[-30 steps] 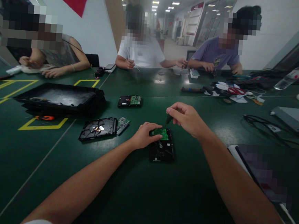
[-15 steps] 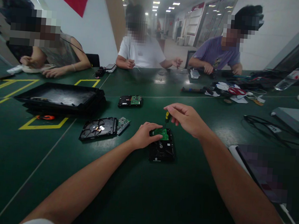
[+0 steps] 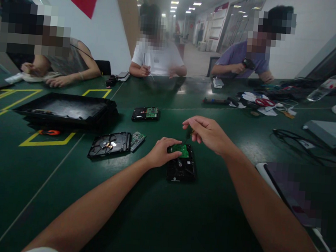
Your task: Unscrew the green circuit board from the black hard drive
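Note:
A black hard drive (image 3: 181, 173) with a green circuit board (image 3: 185, 151) at its far end lies flat on the table in front of me. My left hand (image 3: 162, 153) grips its left side, with the thumb lying over the board. Between the fingertips of my right hand (image 3: 206, 132) is a small screwdriver (image 3: 188, 134), held upright with its tip down at the board's far edge. My fingers partly cover its handle. Left of my hands rest another hard drive (image 3: 109, 146) and a loose circuit board (image 3: 138, 140); a third drive (image 3: 145, 114) sits farther back.
Black trays (image 3: 67, 108) are stacked at left, near an orange-handled object (image 3: 50, 132). On the right are a grey metal box (image 3: 328, 133), black cables (image 3: 297, 144) and a phone-like device (image 3: 292, 194). Three people sit across the green table (image 3: 137, 217).
My hands stay almost in place; the screwdriver's yellow marking no longer shows. Across the table, the person at right has raised a dark tool, and the middle person's hand has drawn inward.

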Demonstrator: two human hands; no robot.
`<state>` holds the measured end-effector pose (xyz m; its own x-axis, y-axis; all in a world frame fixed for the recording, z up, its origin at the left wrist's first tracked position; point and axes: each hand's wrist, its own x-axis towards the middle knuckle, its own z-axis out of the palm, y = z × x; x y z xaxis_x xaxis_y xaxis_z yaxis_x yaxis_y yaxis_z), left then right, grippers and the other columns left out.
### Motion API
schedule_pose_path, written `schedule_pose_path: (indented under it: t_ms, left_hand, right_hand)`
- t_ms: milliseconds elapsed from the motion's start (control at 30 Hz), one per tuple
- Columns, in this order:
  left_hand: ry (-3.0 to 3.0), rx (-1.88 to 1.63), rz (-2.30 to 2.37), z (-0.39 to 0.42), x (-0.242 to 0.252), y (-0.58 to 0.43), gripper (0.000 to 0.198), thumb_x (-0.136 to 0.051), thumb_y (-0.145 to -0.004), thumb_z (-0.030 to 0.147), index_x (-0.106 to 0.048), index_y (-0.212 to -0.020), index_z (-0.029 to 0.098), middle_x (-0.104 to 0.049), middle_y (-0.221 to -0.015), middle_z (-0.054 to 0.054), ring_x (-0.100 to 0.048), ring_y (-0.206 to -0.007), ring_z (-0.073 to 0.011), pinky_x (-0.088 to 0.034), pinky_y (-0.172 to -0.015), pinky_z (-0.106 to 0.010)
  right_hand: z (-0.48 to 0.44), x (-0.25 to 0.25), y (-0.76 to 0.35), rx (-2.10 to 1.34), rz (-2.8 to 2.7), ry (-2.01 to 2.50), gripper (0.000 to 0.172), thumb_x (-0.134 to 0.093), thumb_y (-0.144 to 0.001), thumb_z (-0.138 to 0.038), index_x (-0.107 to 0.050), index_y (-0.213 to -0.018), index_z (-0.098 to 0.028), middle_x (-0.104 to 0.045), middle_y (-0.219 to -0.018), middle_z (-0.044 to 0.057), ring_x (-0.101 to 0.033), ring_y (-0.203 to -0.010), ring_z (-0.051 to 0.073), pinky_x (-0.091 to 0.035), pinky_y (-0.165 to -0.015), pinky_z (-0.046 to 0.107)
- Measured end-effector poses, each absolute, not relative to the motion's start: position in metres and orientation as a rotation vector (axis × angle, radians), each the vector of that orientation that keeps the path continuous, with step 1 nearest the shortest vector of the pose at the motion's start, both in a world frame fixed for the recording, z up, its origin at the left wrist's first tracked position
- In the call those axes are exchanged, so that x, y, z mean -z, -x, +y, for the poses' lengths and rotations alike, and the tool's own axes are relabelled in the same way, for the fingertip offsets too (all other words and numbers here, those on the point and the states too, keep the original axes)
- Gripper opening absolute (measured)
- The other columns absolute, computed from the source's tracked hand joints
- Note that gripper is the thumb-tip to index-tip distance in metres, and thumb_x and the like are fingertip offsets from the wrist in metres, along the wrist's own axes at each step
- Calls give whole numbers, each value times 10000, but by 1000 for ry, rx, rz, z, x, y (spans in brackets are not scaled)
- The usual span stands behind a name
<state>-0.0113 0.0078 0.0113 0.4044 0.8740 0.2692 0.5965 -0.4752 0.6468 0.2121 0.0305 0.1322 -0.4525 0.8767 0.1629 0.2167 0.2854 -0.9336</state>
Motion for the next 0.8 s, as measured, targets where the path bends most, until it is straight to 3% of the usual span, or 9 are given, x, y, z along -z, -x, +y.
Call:
schedule_pose_path:
  t_ms: [133,300,567,800]
  left_hand:
    - [-2211,-818,1258,8,-12,11,479,-752,-930,450,-683,-1378,294,-735,-1349,-59,-637,-1246,-304,-458,-1117,-508]
    - [-2210,-816,1267,7,-13,11,476,-749,-933,458,-686,-1375,295,-735,-1350,-61,-638,-1247,-304,-459,-1119,-500]
    - [-2209,-819,1262,7,-12,11,480,-746,-937,453,-682,-1381,283,-734,-1349,-66,-629,-1250,-306,-457,-1112,-500]
    - [-2207,-831,1258,7,-11,11,464,-752,-930,444,-691,-1365,295,-740,-1336,-62,-641,-1233,-308,-461,-1109,-507]
  right_hand:
    - [30,-131,-210,-1244,-1800,976,293,-531,-1039,-418,-735,-1077,-212,-735,-1068,73,-622,-619,108,-497,-511,250]
    - [31,-131,-213,-1129,-1864,983,272,-571,-1024,-436,-730,-1095,-226,-741,-1023,59,-615,-622,118,-474,-506,260]
    - [29,-132,-211,-1010,-1836,1058,236,-681,-962,-434,-686,-932,-200,-677,-739,3,-587,-573,110,-436,-497,239]
    - [30,-129,-208,-1271,-1767,950,239,-589,-1014,-417,-705,-1042,-210,-752,-1090,73,-620,-561,86,-436,-440,224]
